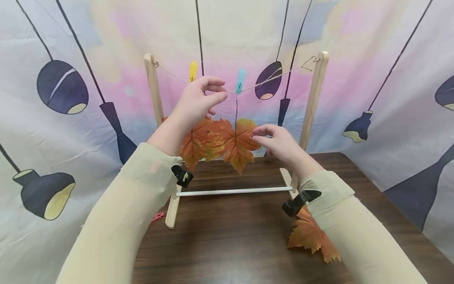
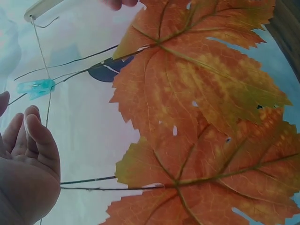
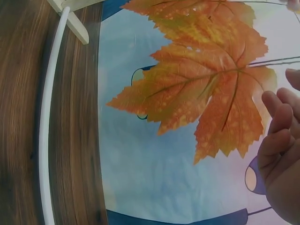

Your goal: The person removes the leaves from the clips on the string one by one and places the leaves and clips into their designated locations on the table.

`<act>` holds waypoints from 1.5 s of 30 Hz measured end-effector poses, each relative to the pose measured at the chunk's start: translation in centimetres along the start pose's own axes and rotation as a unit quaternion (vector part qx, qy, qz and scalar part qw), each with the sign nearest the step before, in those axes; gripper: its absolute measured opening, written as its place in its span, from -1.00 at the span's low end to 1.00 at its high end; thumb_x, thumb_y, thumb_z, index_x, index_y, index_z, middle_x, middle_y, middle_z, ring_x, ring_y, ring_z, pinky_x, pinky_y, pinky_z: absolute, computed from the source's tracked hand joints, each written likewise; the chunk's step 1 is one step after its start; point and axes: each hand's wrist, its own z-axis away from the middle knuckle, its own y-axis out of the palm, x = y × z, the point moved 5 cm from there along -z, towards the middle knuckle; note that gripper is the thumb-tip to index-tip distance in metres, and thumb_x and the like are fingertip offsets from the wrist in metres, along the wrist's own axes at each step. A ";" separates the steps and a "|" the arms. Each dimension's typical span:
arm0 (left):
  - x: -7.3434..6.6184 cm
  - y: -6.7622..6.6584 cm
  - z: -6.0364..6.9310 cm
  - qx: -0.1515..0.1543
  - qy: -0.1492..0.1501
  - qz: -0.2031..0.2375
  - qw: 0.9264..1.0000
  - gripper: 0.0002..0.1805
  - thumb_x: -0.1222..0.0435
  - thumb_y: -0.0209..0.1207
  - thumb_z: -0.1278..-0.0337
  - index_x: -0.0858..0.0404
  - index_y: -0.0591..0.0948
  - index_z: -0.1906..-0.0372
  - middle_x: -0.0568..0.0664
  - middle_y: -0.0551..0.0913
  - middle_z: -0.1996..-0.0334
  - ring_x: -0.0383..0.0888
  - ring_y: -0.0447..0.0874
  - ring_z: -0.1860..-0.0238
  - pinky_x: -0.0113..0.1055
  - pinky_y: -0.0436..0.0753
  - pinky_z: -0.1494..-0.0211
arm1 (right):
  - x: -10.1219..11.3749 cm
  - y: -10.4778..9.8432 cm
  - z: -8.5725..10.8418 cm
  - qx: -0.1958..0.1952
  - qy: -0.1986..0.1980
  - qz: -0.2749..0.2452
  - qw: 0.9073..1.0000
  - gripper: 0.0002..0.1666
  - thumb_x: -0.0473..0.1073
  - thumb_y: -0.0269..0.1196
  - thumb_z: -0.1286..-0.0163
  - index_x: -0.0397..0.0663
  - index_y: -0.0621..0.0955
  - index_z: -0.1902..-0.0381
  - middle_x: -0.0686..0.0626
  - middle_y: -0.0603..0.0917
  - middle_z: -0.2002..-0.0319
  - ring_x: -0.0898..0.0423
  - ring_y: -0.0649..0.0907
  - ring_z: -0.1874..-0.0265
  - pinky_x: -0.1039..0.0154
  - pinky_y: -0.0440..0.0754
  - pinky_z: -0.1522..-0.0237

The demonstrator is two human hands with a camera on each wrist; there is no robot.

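Observation:
Two orange maple leaves hang by their stems from a string tied across a wooden frame. A blue clothespin (image 1: pixel 240 81) clips the right leaf (image 1: pixel 237 144); a yellow clothespin (image 1: pixel 193 71) sits above the left leaf (image 1: pixel 193 146), partly behind my left hand. My left hand (image 1: pixel 198 96) is raised at the string, just left of the blue clothespin, its fingers loosely bent with nothing visibly held. Beside the right leaf's edge is my right hand (image 1: pixel 280 144), fingers relaxed; in the right wrist view these fingers (image 3: pixel 281 117) hold nothing, and whether they brush the leaf is unclear.
A third maple leaf (image 1: pixel 312 234) lies on the brown table (image 1: pixel 220 244), partly under my right forearm. One red clothespin (image 1: pixel 158 216) is by the frame's left foot (image 1: pixel 172 213). Low across the frame runs a white rod (image 1: pixel 234 191). Patterned cloth hangs behind.

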 end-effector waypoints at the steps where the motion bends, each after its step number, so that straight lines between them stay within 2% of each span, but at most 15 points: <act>1: 0.0 0.2 -0.2 0.001 0.001 0.002 1.000 -0.56 0.14 0.19 -0.20 0.09 0.47 -0.18 -0.13 0.57 0.01 -0.03 0.52 0.50 -0.34 0.57 0.47 | 0.1 0.1 -0.1 -0.004 -0.003 -0.005 1.000 -0.60 0.05 0.21 -0.33 0.03 0.56 -0.06 0.01 0.57 0.02 0.02 0.49 0.52 0.20 0.52 0.49; 8: 0.1 1.1 -1.0 0.003 0.000 0.020 1.000 -0.54 0.15 0.21 -0.19 0.10 0.47 -0.19 -0.12 0.56 0.00 -0.05 0.52 0.52 -0.30 0.59 0.45 | 0.6 0.4 -0.6 -0.033 -0.013 -0.033 0.999 -0.63 -0.04 0.21 -0.33 -0.04 0.57 -0.05 0.00 0.59 0.02 -0.04 0.56 0.22 0.19 0.56 0.42; 12: 0.0 1.2 -1.1 -0.002 0.001 0.017 1.000 -0.52 0.14 0.20 -0.19 0.10 0.45 -0.21 -0.12 0.55 -0.04 -0.03 0.53 0.48 -0.29 0.60 0.41 | 0.9 0.6 -0.8 -0.041 -0.020 -0.030 0.998 -0.62 -0.05 0.21 -0.34 -0.06 0.55 -0.06 0.00 0.60 0.02 -0.09 0.57 0.29 0.22 0.55 0.46; 17: -0.4 1.4 -1.5 -0.004 0.006 0.032 0.999 -0.52 0.15 0.18 -0.21 0.13 0.43 -0.22 -0.08 0.53 -0.11 -0.01 0.54 0.47 -0.27 0.61 0.40 | 1.3 0.9 -1.1 -0.058 -0.022 -0.050 0.997 -0.61 -0.04 0.21 -0.34 -0.01 0.55 -0.09 0.03 0.59 0.02 0.01 0.57 0.30 0.20 0.55 0.46; 21: -0.9 2.0 -2.1 -0.006 -0.001 0.048 0.999 -0.51 0.16 0.19 -0.20 0.13 0.43 -0.23 -0.11 0.54 -0.10 -0.01 0.57 0.47 -0.25 0.63 0.36 | 1.6 1.3 -1.3 -0.065 -0.027 -0.062 0.996 -0.60 -0.03 0.20 -0.34 0.03 0.54 -0.11 0.06 0.58 0.01 0.00 0.52 0.41 0.19 0.52 0.46; 28: -0.9 3.2 -3.1 -0.009 -0.015 0.080 0.997 -0.47 0.20 0.22 -0.16 0.17 0.42 -0.24 -0.06 0.53 -0.08 -0.02 0.57 0.48 -0.29 0.62 0.39 | 2.2 2.3 -1.6 -0.078 -0.049 -0.095 0.991 -0.59 -0.08 0.19 -0.35 -0.04 0.52 -0.13 0.02 0.58 -0.02 0.09 0.59 0.19 0.22 0.56 0.36; 32: -0.8 3.2 -3.3 -0.024 -0.016 0.087 0.996 -0.46 0.21 0.23 -0.15 0.19 0.42 -0.24 -0.04 0.53 -0.07 -0.01 0.59 0.47 -0.30 0.63 0.40 | 2.6 2.7 -1.9 -0.083 -0.051 -0.107 0.990 -0.58 -0.09 0.19 -0.34 -0.05 0.52 -0.14 0.02 0.58 -0.03 0.08 0.58 0.19 0.24 0.53 0.38; 39: -1.1 3.1 -3.6 -0.034 -0.028 0.089 0.995 -0.48 0.20 0.22 -0.15 0.17 0.44 -0.23 -0.06 0.53 -0.08 0.00 0.59 0.45 -0.29 0.64 0.36 | 3.2 3.0 -1.9 -0.090 -0.034 -0.147 0.984 -0.58 -0.13 0.18 -0.35 -0.02 0.51 -0.15 0.03 0.57 -0.05 0.15 0.55 -0.02 0.16 0.57 0.26; 45: -1.5 3.3 -3.7 -0.037 -0.047 0.143 0.988 -0.48 0.21 0.22 -0.15 0.17 0.44 -0.23 -0.07 0.52 -0.08 -0.09 0.49 0.57 -0.28 0.64 0.43 | 3.5 2.9 -2.3 -0.138 -0.027 -0.147 0.979 -0.60 -0.13 0.18 -0.34 -0.03 0.53 -0.13 0.05 0.57 -0.05 0.09 0.58 0.22 0.26 0.54 0.39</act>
